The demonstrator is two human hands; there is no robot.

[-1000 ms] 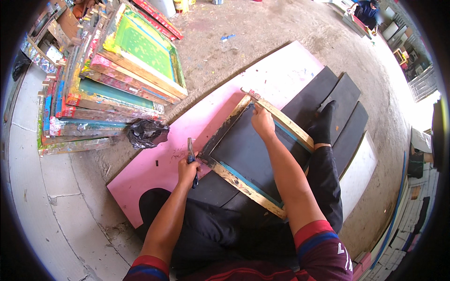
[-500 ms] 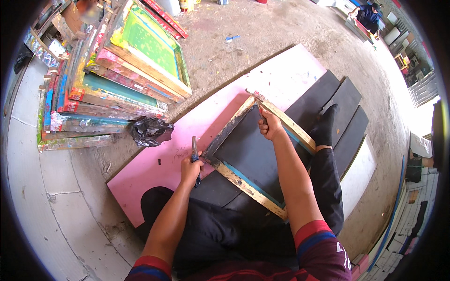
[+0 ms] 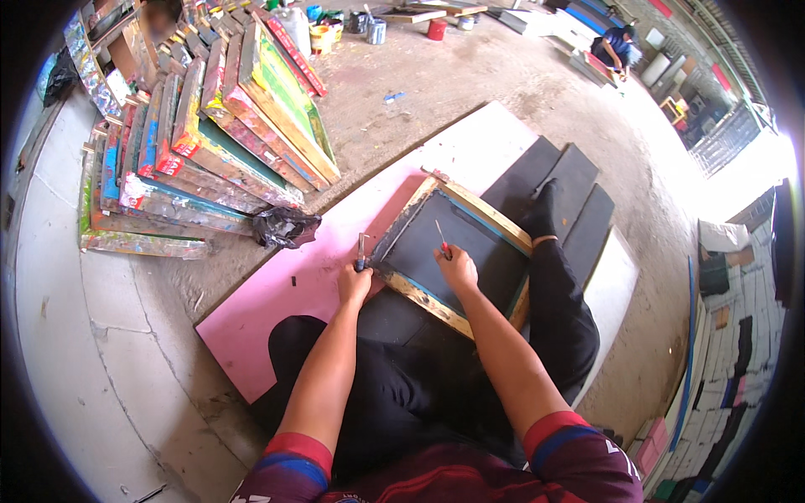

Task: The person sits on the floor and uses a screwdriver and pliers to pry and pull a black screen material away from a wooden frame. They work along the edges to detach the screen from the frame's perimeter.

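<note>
View: head, one camera.
Own hands: 2, both grasping, 1 tool each.
Left hand (image 3: 355, 283): fingers closed round 1 dark-handled tool (image 3: 360, 263), metal head up; exact kind unclear. Hand is just beside the frame's left corner; contact can't be told.
Right hand (image 3: 458, 270): gripping 1 red-handled screwdriver (image 3: 446, 250), shaft pointing away from the person. Over the mesh; can't tell if touching.
Work frame (image 3: 423, 303): 1, wooden, 4 sides, 1 dark mesh panel (image 3: 486, 251). Lies in front of the person, between the legs.
Underneath: 1 pink board (image 3: 260, 327); 3 dark strips (image 3: 556, 189) show past the frame's far side.
Right edge: 1 white board (image 3: 610, 285).
Left pile: paint-stained frames (image 3: 281, 105), more than 6, overlapping, no exact count.
Bag: 1, black plastic (image 3: 281, 226), against the pile.
Background: 1 red bucket (image 3: 437, 30), 1 co-worker (image 3: 612, 50), well apart.
</note>
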